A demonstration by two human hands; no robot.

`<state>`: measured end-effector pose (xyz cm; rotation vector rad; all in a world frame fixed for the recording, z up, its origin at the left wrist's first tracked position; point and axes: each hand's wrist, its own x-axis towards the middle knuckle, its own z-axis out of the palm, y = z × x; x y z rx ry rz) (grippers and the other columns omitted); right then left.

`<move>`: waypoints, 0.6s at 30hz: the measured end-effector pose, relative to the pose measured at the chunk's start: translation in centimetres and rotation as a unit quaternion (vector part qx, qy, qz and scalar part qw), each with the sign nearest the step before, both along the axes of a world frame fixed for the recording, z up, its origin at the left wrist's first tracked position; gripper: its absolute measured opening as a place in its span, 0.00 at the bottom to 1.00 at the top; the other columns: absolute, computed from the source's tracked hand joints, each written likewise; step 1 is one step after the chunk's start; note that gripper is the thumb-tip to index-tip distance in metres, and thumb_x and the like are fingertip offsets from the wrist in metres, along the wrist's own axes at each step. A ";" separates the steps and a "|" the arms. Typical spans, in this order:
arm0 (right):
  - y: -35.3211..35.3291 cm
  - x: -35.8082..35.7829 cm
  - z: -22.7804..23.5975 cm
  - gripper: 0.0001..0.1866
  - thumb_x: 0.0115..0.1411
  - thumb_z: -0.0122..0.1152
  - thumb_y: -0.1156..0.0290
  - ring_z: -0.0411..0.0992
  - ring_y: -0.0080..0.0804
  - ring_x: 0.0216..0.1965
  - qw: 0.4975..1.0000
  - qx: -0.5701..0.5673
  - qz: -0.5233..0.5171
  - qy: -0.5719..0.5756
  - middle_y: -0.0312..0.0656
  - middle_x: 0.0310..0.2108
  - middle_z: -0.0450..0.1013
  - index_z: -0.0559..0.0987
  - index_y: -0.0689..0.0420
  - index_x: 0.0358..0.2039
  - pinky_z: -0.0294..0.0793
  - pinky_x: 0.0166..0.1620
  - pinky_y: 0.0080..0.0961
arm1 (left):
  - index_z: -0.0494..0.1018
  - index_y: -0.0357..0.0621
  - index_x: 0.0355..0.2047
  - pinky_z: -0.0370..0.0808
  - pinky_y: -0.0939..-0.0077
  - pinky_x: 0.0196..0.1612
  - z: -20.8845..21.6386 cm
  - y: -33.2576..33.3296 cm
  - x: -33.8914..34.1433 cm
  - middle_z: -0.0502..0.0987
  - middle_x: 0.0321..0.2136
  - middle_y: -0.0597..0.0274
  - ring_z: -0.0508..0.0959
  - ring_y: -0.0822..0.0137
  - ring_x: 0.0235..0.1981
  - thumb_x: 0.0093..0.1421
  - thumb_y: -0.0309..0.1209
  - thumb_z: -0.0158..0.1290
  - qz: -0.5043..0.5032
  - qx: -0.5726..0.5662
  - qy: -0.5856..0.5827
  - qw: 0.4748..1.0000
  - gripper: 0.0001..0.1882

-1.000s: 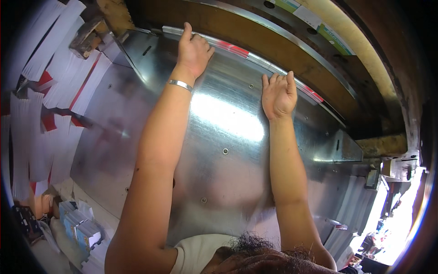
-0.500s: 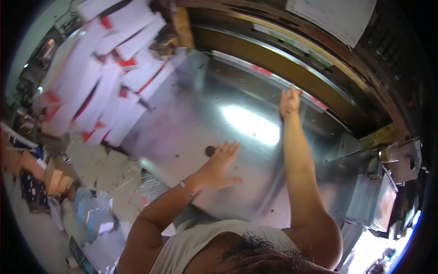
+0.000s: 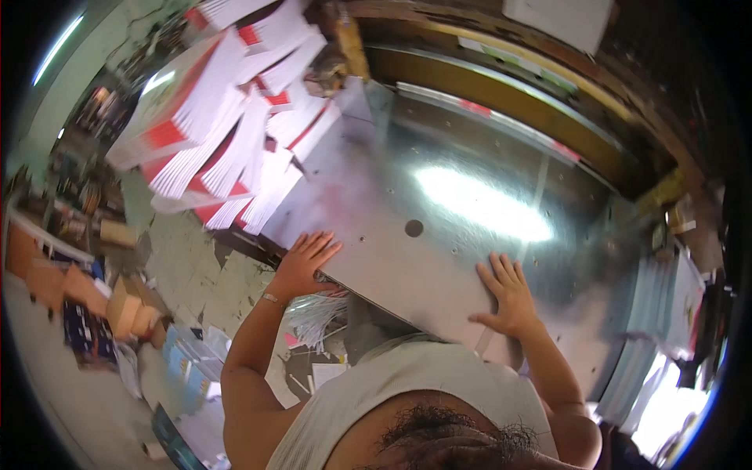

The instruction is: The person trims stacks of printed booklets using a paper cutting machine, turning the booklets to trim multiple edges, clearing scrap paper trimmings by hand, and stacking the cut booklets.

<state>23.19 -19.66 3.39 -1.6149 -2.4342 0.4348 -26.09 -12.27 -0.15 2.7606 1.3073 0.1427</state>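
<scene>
Both my hands rest on a smooth metal table (image 3: 407, 270) with small holes and one larger dark hole. My left hand (image 3: 307, 262) is open, its fingers spread over the table's near left edge, close to the stacked booklets (image 3: 227, 129). These booklets have white page edges and red parts, and lean in fanned piles on the left side of the table. Nearer the right side, my right hand (image 3: 507, 298) lies open with fingers apart and nothing in it. A thin white and red strip (image 3: 509, 121) runs along the back of the metal surface.
A yellowish beam (image 3: 548, 110) spans the back above the strip. Left of the table, shredded paper strips (image 3: 317, 313) hang near the floor. Cardboard boxes (image 3: 133, 309) and wrapped blue and white packs (image 3: 188, 364) stand at lower left. Grey stacked material (image 3: 654, 313) is at the right.
My right hand has drawn back from the strip at the rear toward my body. My left hand has shifted left, from the table's middle to its edge. The view has turned somewhat.
</scene>
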 end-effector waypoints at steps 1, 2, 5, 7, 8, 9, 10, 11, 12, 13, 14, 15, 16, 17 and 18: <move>-2.5 0.3 0.3 0.58 0.43 0.76 0.45 0.45 0.55 0.75 1.000 -0.018 -0.003 -0.012 0.54 0.74 0.50 0.60 0.47 0.72 0.38 0.74 0.56 | 0.62 0.53 0.69 0.52 0.46 0.72 -0.4 0.7 0.0 0.61 0.70 0.54 0.58 0.48 0.71 0.45 0.60 0.66 -0.005 0.004 -0.013 1.000 0.53; -4.8 0.4 0.7 0.58 0.43 0.76 0.45 0.45 0.55 0.75 0.999 -0.030 -0.032 -0.007 0.54 0.74 0.50 0.60 0.47 0.72 0.38 0.74 0.56 | 0.64 0.53 0.68 0.53 0.46 0.72 -0.8 1.2 -0.1 0.61 0.70 0.56 0.59 0.48 0.71 0.43 0.58 0.68 -0.009 0.007 -0.028 1.000 0.53; -10.2 1.9 1.1 0.57 0.43 0.76 0.46 0.46 0.53 0.75 0.993 -0.074 -0.069 -0.062 0.51 0.74 0.51 0.60 0.42 0.72 0.39 0.74 0.56 | 0.67 0.50 0.66 0.54 0.46 0.72 -1.2 2.2 -1.7 0.63 0.69 0.52 0.61 0.46 0.70 0.45 0.52 0.69 -0.059 0.008 -0.037 0.998 0.49; -13.6 3.5 -0.4 0.55 0.45 0.77 0.50 0.47 0.53 0.75 0.984 -0.060 -0.128 -0.105 0.50 0.74 0.51 0.60 0.42 0.72 0.39 0.74 0.57 | 0.67 0.49 0.65 0.55 0.46 0.72 -1.5 2.9 -1.5 0.64 0.68 0.51 0.61 0.46 0.70 0.46 0.51 0.69 -0.088 0.015 -0.029 0.996 0.47; -14.8 3.9 -0.9 0.54 0.46 0.77 0.54 0.47 0.53 0.74 0.974 -0.039 -0.160 -0.154 0.50 0.74 0.51 0.60 0.42 0.72 0.40 0.74 0.57 | 0.68 0.49 0.65 0.55 0.45 0.71 -1.8 3.0 -1.4 0.64 0.68 0.51 0.62 0.46 0.69 0.44 0.50 0.69 -0.090 0.027 -0.035 0.995 0.47; -15.1 3.9 -0.5 0.51 0.47 0.76 0.62 0.48 0.54 0.74 0.974 -0.051 -0.183 -0.120 0.50 0.73 0.52 0.61 0.43 0.71 0.41 0.73 0.58 | 0.69 0.49 0.64 0.55 0.43 0.71 -2.1 2.8 -1.7 0.65 0.67 0.51 0.62 0.46 0.69 0.43 0.49 0.70 -0.082 0.040 -0.039 0.995 0.47; -15.5 3.8 -0.4 0.51 0.47 0.76 0.62 0.48 0.54 0.74 0.974 -0.055 -0.185 -0.116 0.50 0.73 0.52 0.61 0.43 0.71 0.41 0.73 0.58 | 0.69 0.48 0.63 0.56 0.42 0.70 -2.2 2.7 -2.2 0.66 0.67 0.51 0.63 0.46 0.69 0.42 0.48 0.70 -0.070 0.055 -0.042 0.995 0.47; -15.6 3.6 -0.3 0.52 0.46 0.76 0.63 0.48 0.55 0.74 0.975 -0.070 -0.181 -0.110 0.52 0.73 0.52 0.61 0.44 0.71 0.41 0.73 0.59 | 0.69 0.48 0.63 0.56 0.42 0.70 -2.5 2.6 -2.4 0.66 0.67 0.51 0.63 0.46 0.69 0.42 0.48 0.70 -0.069 0.053 -0.036 0.996 0.47; -14.6 3.9 -0.5 0.52 0.45 0.77 0.63 0.48 0.55 0.74 0.979 -0.077 -0.161 -0.102 0.53 0.73 0.52 0.61 0.45 0.71 0.41 0.73 0.59 | 0.70 0.49 0.63 0.56 0.41 0.70 -2.7 2.0 -2.8 0.66 0.66 0.51 0.64 0.46 0.68 0.40 0.48 0.70 -0.061 0.056 -0.034 0.996 0.47; -15.2 4.4 -1.2 0.53 0.43 0.76 0.64 0.47 0.59 0.74 0.984 -0.055 -0.148 -0.078 0.57 0.73 0.51 0.62 0.48 0.70 0.41 0.73 0.62 | 0.70 0.49 0.62 0.56 0.40 0.70 -2.9 1.7 -3.2 0.67 0.66 0.51 0.64 0.47 0.68 0.39 0.48 0.70 -0.049 0.060 -0.032 0.996 0.48; -15.5 4.6 -1.2 0.53 0.41 0.76 0.65 0.47 0.61 0.74 0.984 -0.061 -0.145 -0.083 0.59 0.72 0.50 0.62 0.49 0.70 0.40 0.73 0.64 | 0.70 0.49 0.62 0.56 0.40 0.70 -3.2 1.9 -2.8 0.67 0.65 0.51 0.65 0.47 0.68 0.38 0.48 0.70 -0.048 0.057 -0.035 0.997 0.48; -15.9 4.9 -1.1 0.54 0.40 0.76 0.66 0.46 0.63 0.73 0.984 -0.068 -0.140 -0.088 0.60 0.72 0.50 0.62 0.51 0.69 0.40 0.72 0.65 | 0.70 0.49 0.62 0.56 0.41 0.70 -3.3 2.1 -2.1 0.68 0.65 0.52 0.65 0.47 0.67 0.38 0.48 0.70 -0.047 0.053 -0.036 0.997 0.48; -16.4 5.2 -1.6 0.54 0.39 0.76 0.67 0.45 0.65 0.73 0.984 -0.054 -0.135 -0.105 0.61 0.72 0.50 0.62 0.52 0.69 0.40 0.72 0.67 | 0.70 0.49 0.62 0.56 0.41 0.70 -3.5 2.4 -1.6 0.68 0.65 0.52 0.65 0.47 0.67 0.38 0.48 0.70 -0.027 0.056 -0.025 0.998 0.48; -16.7 5.4 -2.1 0.55 0.38 0.75 0.67 0.45 0.67 0.73 0.983 -0.042 -0.132 -0.120 0.62 0.72 0.50 0.62 0.53 0.69 0.40 0.72 0.68 | 0.70 0.49 0.62 0.56 0.41 0.70 -3.6 2.6 -1.2 0.68 0.65 0.52 0.66 0.48 0.67 0.37 0.48 0.70 -0.040 0.072 -0.037 0.996 0.49; -16.7 5.3 -2.1 0.55 0.38 0.75 0.67 0.45 0.67 0.73 0.986 -0.039 -0.114 -0.111 0.62 0.72 0.50 0.62 0.53 0.69 0.40 0.72 0.68 | 0.70 0.50 0.62 0.56 0.41 0.70 -3.6 2.5 -1.2 0.68 0.65 0.53 0.66 0.48 0.67 0.37 0.48 0.70 -0.056 0.088 -0.049 0.993 0.49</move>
